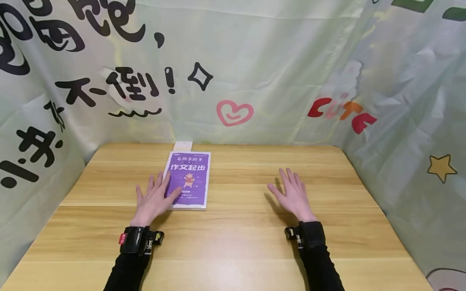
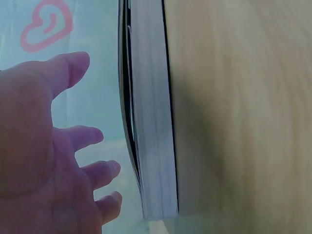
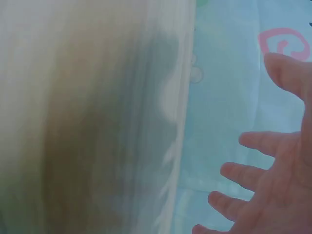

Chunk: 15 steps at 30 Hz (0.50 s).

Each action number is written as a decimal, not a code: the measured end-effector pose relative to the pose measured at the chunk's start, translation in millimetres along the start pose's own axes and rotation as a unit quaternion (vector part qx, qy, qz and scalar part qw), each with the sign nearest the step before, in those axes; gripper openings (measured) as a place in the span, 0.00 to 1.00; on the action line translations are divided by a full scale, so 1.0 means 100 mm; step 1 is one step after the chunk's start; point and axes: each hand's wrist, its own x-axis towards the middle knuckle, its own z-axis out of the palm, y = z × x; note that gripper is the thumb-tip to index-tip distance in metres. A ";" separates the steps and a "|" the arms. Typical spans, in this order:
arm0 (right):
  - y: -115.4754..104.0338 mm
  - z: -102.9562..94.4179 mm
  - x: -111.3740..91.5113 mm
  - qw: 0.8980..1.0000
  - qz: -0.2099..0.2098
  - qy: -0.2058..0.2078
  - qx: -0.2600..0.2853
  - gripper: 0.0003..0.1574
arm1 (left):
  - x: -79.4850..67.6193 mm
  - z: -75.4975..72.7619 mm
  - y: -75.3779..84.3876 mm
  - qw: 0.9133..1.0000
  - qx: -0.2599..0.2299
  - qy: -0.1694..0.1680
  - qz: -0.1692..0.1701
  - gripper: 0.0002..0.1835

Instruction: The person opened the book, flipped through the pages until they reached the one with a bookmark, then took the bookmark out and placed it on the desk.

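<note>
Book (image 1: pixel 194 173), one, hands (image 1: pixel 153 202) (image 1: pixel 293 197), two, fingers spread

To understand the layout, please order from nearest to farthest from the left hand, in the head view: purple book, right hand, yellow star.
1. Purple book: partly overlapped by the left hand.
2. Right hand: across the table, to the right.
3. Yellow star: far right, on the side cloth.
</note>
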 end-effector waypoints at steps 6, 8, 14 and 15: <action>0.01 0.02 0.04 0.998 0.002 0.006 0.065 0.50 | 0.02 -0.02 0.00 0.999 -0.040 -0.018 0.002 0.48; 0.01 0.02 0.05 0.995 0.008 0.005 0.095 0.50 | 0.03 -0.02 0.00 0.998 -0.054 -0.027 0.002 0.48; 0.01 0.07 0.07 0.980 0.023 0.008 0.195 0.48 | 0.06 -0.05 0.04 0.994 -0.106 -0.034 -0.002 0.47; 0.01 0.08 0.07 0.978 0.024 0.009 0.205 0.47 | 0.06 -0.06 0.04 0.993 -0.115 -0.034 -0.004 0.47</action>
